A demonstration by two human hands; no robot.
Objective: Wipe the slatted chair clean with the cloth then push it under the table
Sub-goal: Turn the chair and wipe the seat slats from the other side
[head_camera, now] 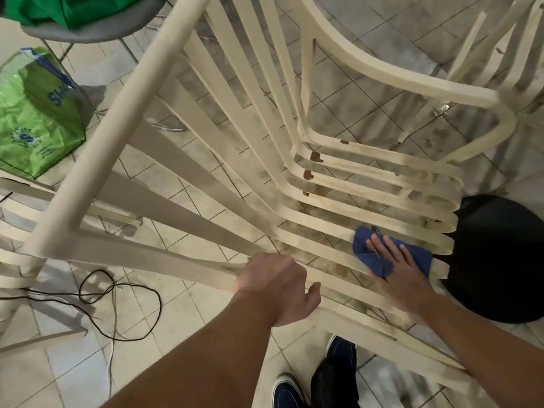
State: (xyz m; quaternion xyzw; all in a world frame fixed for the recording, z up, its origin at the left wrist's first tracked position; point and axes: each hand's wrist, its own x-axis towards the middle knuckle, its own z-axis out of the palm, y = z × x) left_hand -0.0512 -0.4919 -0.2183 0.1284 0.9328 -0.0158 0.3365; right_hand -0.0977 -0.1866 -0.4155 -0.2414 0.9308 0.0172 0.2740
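Now the right grip (403, 272) lies flat-fingered on the cloth (362, 242), pressing it onto the near seat slats of the chair (129, 113), which run off rightward, while the left grip (276, 290) curls round a slat.

You have two grips in view, left grip (276, 287) and right grip (403, 272), and one blue cloth (379, 262). Two slatted chairs show: the near chair (164, 92) and the far-right chair (500, 45). Also one grey chair (88, 33), two green bags, floor bag (38, 119) and seat bag (73, 7), two shoes (287, 390), one dark cable (123, 304), one black round object (497, 260).
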